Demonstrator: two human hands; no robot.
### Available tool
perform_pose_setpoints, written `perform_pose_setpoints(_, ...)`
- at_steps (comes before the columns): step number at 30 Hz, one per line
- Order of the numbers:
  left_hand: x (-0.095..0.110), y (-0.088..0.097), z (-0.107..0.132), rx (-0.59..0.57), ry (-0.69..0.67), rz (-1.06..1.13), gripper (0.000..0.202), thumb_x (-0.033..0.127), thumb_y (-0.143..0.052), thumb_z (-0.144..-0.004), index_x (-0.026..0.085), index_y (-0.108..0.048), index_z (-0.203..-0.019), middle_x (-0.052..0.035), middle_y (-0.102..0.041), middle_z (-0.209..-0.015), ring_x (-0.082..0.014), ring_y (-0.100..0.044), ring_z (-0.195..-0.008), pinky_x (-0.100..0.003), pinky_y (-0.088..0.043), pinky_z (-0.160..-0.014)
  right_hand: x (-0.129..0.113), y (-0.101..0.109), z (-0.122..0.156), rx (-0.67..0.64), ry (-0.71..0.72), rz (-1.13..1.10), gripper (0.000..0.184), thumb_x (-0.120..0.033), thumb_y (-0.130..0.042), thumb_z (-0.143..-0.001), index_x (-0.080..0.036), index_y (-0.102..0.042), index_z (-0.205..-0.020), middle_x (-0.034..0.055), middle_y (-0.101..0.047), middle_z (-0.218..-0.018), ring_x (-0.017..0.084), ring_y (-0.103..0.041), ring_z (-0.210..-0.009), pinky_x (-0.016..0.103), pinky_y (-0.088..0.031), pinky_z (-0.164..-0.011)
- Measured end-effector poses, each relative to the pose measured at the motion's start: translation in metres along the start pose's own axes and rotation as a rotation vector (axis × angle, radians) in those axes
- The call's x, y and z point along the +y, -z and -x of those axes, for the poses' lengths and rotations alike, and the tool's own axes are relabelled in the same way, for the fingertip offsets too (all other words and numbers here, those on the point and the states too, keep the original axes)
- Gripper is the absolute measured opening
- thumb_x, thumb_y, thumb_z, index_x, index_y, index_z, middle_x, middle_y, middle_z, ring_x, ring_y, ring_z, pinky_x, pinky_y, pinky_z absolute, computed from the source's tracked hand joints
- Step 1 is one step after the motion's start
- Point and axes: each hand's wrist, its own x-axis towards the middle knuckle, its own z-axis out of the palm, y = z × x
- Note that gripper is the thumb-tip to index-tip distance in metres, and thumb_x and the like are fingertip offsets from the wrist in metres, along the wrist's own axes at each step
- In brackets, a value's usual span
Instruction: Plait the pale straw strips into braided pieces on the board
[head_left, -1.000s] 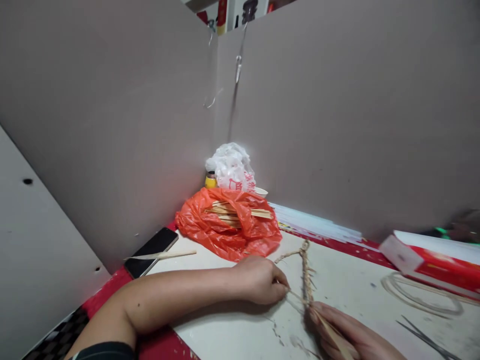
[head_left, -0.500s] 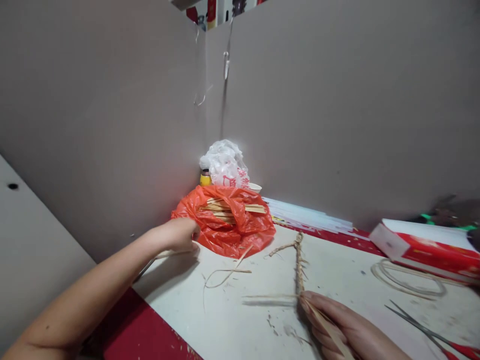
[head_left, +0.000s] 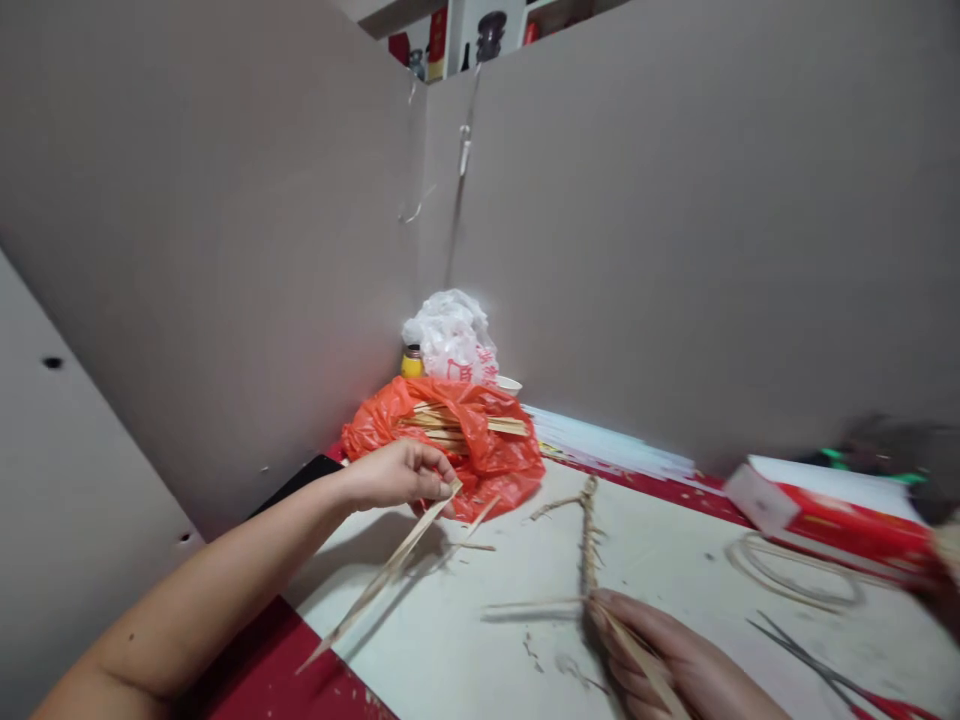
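**Braid (head_left: 588, 545) pinched at its near end, flat strip (head_left: 388, 568) held by its tip**

Nearest, several pale strands (head_left: 646, 668) are gathered in the curled fingers of the right hand (head_left: 679, 645), and the near end of the braid is gripped between thumb and forefinger, with no gap seen. The scissors (head_left: 814, 660) are placed to the right, touched by neither hand. The braid is laid out on the white board (head_left: 480, 660), pointed away from the hand; by judgement it would be found light, rough and fairly firm, and likely to be loosened if released, so it is best held at that near end.

Farther off to the left, one end of the flat strip is nipped by the thumb and fingers of the left hand (head_left: 409, 475), and its length is slanted down over the board's near edge. How far the lower fingers are curled cannot be told. The strip would probably be found almost weightless, springy and easily split, so it is best taken flat between the pads.

Beyond, more strips (head_left: 442, 425) are bundled in the orange bag (head_left: 502, 465), behind which a white bag (head_left: 454, 330) and a yellow jar (head_left: 412, 362) are set.
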Motion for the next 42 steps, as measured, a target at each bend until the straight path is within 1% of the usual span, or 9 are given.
perform_pose_setpoints(3, 0.008, -0.018, -0.015, -0.09, 0.007, 0.201, 0.025, 0.029, -0.069, -0.065, 0.013, -0.057, -0.078, -0.0056, -0.067, -0.074, -0.0099, -0.059, -0.058, -0.022, -0.045, -0.056, -0.002, -0.005, 0.0, -0.032, -0.001, -0.056, 0.029, -0.031, -0.064, -0.071, -0.018, -0.039, -0.061, -0.0104, -0.02, -0.043, 0.001, -0.019, -0.031, 0.013, -0.01, -0.032)
perform_pose_setpoints(6, 0.007, -0.04, -0.032, -0.115, 0.049, 0.298, 0.029, 0.027, -0.076, -0.057, 0.012, -0.058, -0.073, -0.0023, -0.065, -0.067, -0.0092, -0.058, -0.055, -0.022, -0.047, -0.054, -0.005, -0.007, 0.001, -0.1, 0.029, -0.06, 0.032, -0.031, -0.064, -0.071, -0.018, -0.038, -0.061, -0.0121, -0.016, -0.042, 0.0, -0.012, -0.033, 0.013, -0.006, -0.033)
perform_pose_setpoints(9, -0.001, -0.065, -0.049, -0.148, 0.117, 0.338, 0.032, 0.028, -0.079, -0.05, 0.012, -0.057, -0.067, 0.0027, -0.058, -0.055, -0.0075, -0.054, -0.047, -0.022, -0.047, -0.051, -0.009, -0.01, 0.005, -0.158, 0.052, -0.052, 0.033, -0.031, -0.065, -0.071, -0.018, -0.036, -0.061, -0.0129, -0.017, -0.041, 0.0, -0.008, -0.034, 0.013, -0.004, -0.034)
perform_pose_setpoints(12, -0.011, -0.086, -0.061, -0.184, 0.142, 0.339, 0.034, 0.031, -0.079, -0.05, 0.012, -0.058, -0.068, 0.0036, -0.056, -0.052, -0.0068, -0.052, -0.044, -0.02, -0.044, -0.046, -0.013, -0.012, 0.009, -0.183, 0.077, -0.026, 0.033, -0.032, -0.065, -0.071, -0.019, -0.036, -0.063, -0.0124, -0.023, -0.041, 0.0, -0.009, -0.035, 0.014, -0.003, -0.034)
perform_pose_setpoints(16, -0.019, -0.103, -0.069, -0.211, 0.143, 0.339, 0.034, 0.035, -0.077, -0.054, 0.011, -0.06, -0.071, 0.0023, -0.056, -0.053, -0.0064, -0.05, -0.043, -0.019, -0.041, -0.044, -0.016, -0.013, 0.012, -0.188, 0.089, 0.024, 0.028, -0.031, -0.065, -0.072, -0.018, -0.04, -0.069, -0.0131, -0.025, -0.041, 0.001, -0.009, -0.035, 0.015, -0.002, -0.034)
perform_pose_setpoints(26, -0.019, -0.112, -0.076, -0.182, 0.147, 0.356, 0.032, 0.032, -0.078, -0.054, 0.01, -0.062, -0.07, 0.0026, -0.053, -0.049, -0.0045, -0.045, -0.043, -0.017, -0.035, -0.043, -0.016, -0.012, 0.011, -0.172, 0.133, 0.058, 0.02, -0.027, -0.065, -0.07, -0.015, -0.05, -0.073, -0.0137, -0.023, -0.04, 0.001, -0.008, -0.035, 0.016, -0.002, -0.034)
perform_pose_setpoints(33, -0.023, -0.112, -0.077, -0.226, 0.173, 0.424, 0.036, 0.03, -0.078, -0.057, 0.009, -0.062, -0.08, -0.0012, -0.06, -0.061, -0.0061, -0.053, -0.052, -0.019, -0.044, -0.053, -0.017, -0.011, 0.012, -0.178, 0.153, 0.072, 0.019, -0.026, -0.066, -0.069, -0.013, -0.055, -0.077, -0.0141, -0.021, -0.04, 0.001, -0.008, -0.035, 0.017, -0.003, -0.035)
perform_pose_setpoints(38, -0.022, -0.117, -0.073, -0.112, 0.064, 0.308, 0.037, 0.044, -0.071, -0.065, 0.015, -0.048, -0.072, 0.0018, -0.056, -0.049, -0.0078, -0.05, -0.041, -0.02, -0.042, -0.044, -0.016, -0.015, 0.012, -0.105, 0.186, 0.063, 0.022, -0.026, -0.066, -0.067, -0.016, -0.046, -0.068, -0.0135, -0.023, -0.04, 0.0, -0.01, -0.035, 0.017, -0.003, -0.034)
perform_pose_setpoints(42, -0.024, -0.117, -0.07, -0.178, 0.127, 0.219, 0.037, 0.043, -0.071, -0.063, 0.015, -0.048, -0.07, 0.0001, -0.057, -0.048, -0.009, -0.052, -0.04, -0.02, -0.043, -0.043, -0.015, -0.018, 0.012, -0.076, 0.202, 0.071, 0.027, -0.028, -0.066, -0.068, -0.018, -0.041, -0.066, -0.0131, -0.024, -0.041, 0.0, -0.01, -0.035, 0.018, -0.003, -0.034)
